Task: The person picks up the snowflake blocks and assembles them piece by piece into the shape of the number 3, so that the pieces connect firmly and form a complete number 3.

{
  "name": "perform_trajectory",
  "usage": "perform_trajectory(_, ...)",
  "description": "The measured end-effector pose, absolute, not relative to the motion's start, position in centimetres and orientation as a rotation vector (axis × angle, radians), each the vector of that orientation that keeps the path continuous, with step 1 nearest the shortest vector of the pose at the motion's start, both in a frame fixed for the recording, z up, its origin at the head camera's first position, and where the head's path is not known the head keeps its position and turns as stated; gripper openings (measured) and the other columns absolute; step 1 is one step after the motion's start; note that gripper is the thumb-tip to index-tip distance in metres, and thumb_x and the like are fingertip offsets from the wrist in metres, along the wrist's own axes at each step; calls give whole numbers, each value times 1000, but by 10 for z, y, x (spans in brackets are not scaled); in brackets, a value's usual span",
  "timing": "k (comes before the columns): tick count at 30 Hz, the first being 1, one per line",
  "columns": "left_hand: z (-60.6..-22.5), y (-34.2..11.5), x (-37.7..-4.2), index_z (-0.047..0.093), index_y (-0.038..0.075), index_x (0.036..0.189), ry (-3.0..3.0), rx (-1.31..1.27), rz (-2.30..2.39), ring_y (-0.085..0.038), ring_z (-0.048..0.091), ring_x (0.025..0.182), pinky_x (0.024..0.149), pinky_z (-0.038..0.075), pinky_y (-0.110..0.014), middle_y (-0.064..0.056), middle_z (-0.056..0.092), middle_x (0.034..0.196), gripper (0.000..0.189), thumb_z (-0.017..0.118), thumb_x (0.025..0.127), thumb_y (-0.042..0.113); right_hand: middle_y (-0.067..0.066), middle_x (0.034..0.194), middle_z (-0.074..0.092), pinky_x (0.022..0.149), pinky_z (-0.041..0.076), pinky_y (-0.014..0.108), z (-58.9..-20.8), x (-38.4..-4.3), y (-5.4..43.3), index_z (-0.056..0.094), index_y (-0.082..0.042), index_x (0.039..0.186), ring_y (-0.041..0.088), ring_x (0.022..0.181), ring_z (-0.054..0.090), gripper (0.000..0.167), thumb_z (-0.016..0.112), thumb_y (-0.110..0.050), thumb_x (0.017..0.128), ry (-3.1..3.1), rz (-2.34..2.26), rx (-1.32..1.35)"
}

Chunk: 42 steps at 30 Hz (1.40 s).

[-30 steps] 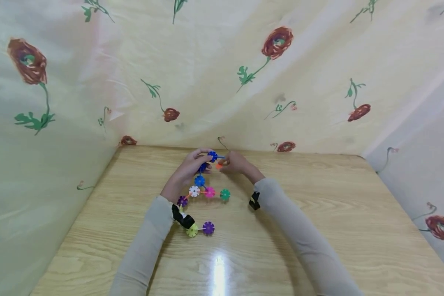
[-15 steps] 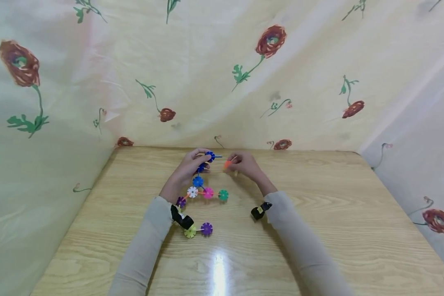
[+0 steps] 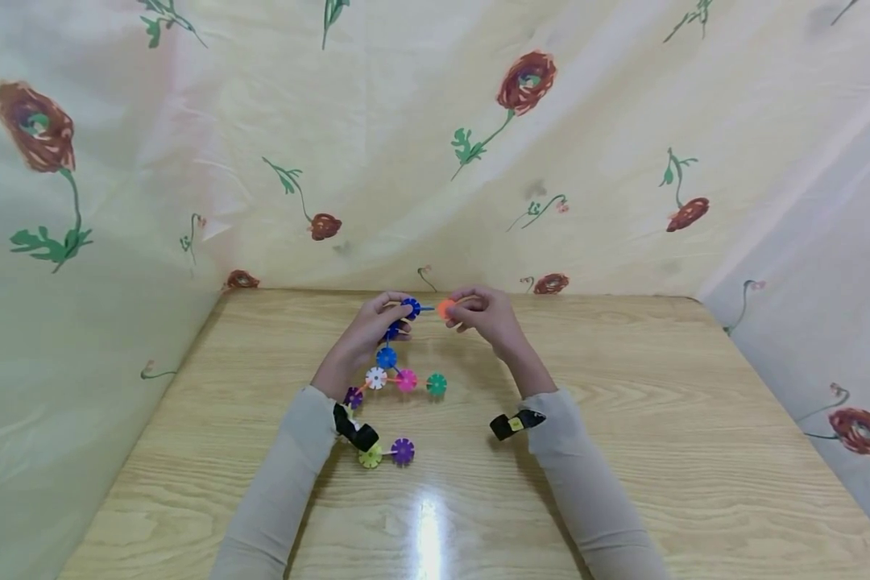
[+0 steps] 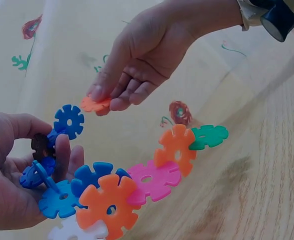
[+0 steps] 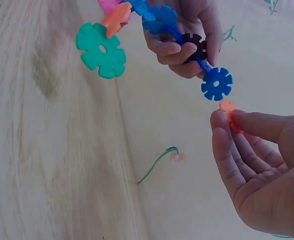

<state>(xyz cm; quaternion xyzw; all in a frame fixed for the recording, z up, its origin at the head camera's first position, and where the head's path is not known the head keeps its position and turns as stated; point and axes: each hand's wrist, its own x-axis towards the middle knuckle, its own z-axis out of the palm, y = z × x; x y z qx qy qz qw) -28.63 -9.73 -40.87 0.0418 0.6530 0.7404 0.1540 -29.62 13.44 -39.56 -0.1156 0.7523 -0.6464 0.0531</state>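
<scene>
A chain of notched plastic snowflake discs hangs from my left hand (image 3: pixel 366 332), which pinches it near a dark disc (image 5: pixel 194 46). Beyond those fingers the chain's end, a blue disc (image 4: pixel 69 121), sticks out toward the right. Between thumb and fingertips my right hand (image 3: pixel 491 319) holds a single orange disc (image 5: pixel 228 111), its edge close to that blue disc; whether they touch I cannot tell. Lower along the chain come a white disc (image 3: pixel 376 378), a pink disc (image 3: pixel 406 380) and a green disc (image 3: pixel 437 384). My left wrist partly covers the chain.
The chain's lower end, a yellow-green disc (image 3: pixel 370 456) joined to a purple disc (image 3: pixel 403 451), is by my left wrist strap. Under everything is a wooden table (image 3: pixel 660 419). Flower-patterned cloth (image 3: pixel 377 161) rises behind it and at both sides.
My right hand first drew away rightward from the blue end with the orange disc, then lifted it level with that end and turned the disc's face toward the head camera. The left hand stays nearly still.
</scene>
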Motion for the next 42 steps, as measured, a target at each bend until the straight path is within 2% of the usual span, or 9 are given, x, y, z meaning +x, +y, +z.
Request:
perform_trajectory(2,-409,-97,-286,53,4,134,1872,120,2126,-10,64,76,78,62,-29,-11,63,109,31,55,106,18,2,84,77,71,65,38,-395,-295,133,65,4,112,16,72,74,19,70,-5,95,2274,-1974,-351)
perform_trajectory(7,-410,-98,-286,53,4,133,1888,135,2119,-11,65,78,85,63,-34,-3,63,101,30,54,107,18,2,84,77,81,62,54,-396,-295,132,63,4,109,16,71,75,18,71,-6,95,2253,-1982,-347)
perform_trajectory(13,-411,-97,-287,54,5,134,1901,161,2106,-12,65,80,101,56,-51,-10,63,109,30,54,107,19,1,82,76,85,60,58,-396,-294,132,64,6,110,16,70,75,20,71,-4,95,2242,-1976,-348)
perform_trajectory(19,-408,-97,-285,54,2,135,1894,172,2110,-10,65,78,86,62,-35,-6,63,101,32,55,106,16,4,83,77,84,61,56,-393,-292,133,66,7,113,17,72,74,23,71,-6,95,2259,-1959,-393)
perform_trajectory(23,-409,-97,-286,54,1,134,1884,171,2107,-11,66,78,78,62,-28,-6,63,99,31,55,106,14,8,86,77,81,63,48,-391,-291,134,67,7,113,17,73,74,24,72,-7,95,2295,-1927,-432)
perform_trajectory(28,-410,-96,-286,54,3,130,1903,176,2096,-13,67,81,90,61,-37,-4,63,95,27,54,106,15,15,88,77,73,64,34,-391,-291,135,67,6,112,27,77,75,23,73,-7,94,2324,-1906,-476)
perform_trajectory(31,-409,-95,-285,53,3,128,1924,195,2090,-15,67,84,95,60,-42,-6,63,98,24,53,107,14,22,93,76,77,64,43,-393,-291,134,68,6,112,27,77,75,22,73,-6,94,2342,-1904,-513)
perform_trajectory(35,-409,-93,-284,53,4,122,1936,220,2091,-15,67,84,85,61,-31,-7,63,100,17,52,107,12,29,98,74,82,61,56,-395,-292,133,68,7,111,18,73,74,20,71,-4,95,2365,-1898,-559)
perform_trajectory(42,-411,-92,-284,54,2,119,1943,251,2096,-14,65,82,87,60,-33,-6,60,97,15,53,106,11,26,92,75,78,62,52,-400,-293,133,70,7,106,19,70,73,15,71,-1,94,2385,-1906,-593)
